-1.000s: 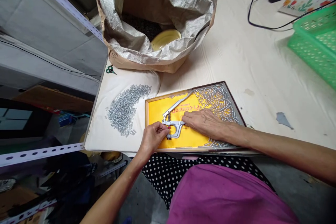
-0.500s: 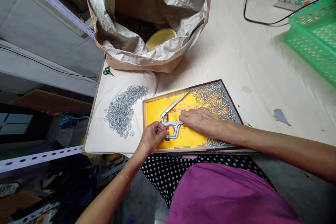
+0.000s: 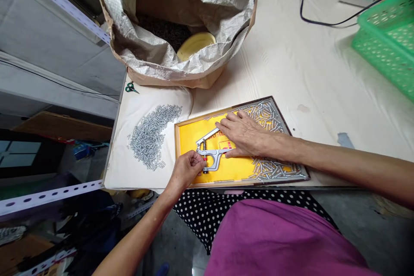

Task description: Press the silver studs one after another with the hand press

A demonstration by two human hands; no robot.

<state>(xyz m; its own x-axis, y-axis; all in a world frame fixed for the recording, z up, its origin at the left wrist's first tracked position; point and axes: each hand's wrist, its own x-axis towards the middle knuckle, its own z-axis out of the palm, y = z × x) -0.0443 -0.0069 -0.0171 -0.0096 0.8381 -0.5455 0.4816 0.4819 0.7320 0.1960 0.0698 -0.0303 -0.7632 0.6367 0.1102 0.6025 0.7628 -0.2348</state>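
A pair of silver hand-press pliers [image 3: 213, 154], like snap fastener pliers, lies over a shallow tray [image 3: 177, 142] with a yellow lining. My right hand [image 3: 244, 133] spans its two handles, fingers over the upper one and thumb by the lower one. The handles are spread apart. At the jaw end, my left hand [image 3: 188, 167] is closed in a pinch beside the pliers' red-marked post. Whatever sits between those fingertips is too small to make out. Small metal pins or tubes [image 3: 268, 169] fill the tray's right side.
A heap of similar metal pieces [image 3: 148, 136] lies on white cloth to the left. Behind it stand green-handled scissors [image 3: 131, 87] and a large open woven sack [image 3: 181, 73] holding a yellow bowl [image 3: 197, 45] and dark pieces. A green basket [image 3: 381, 47] and black cable [image 3: 318, 21] are at right.
My right hand has moved up from the lower handle, and its fingers now reach over the upper handle. My left hand keeps its pinch at the jaw.
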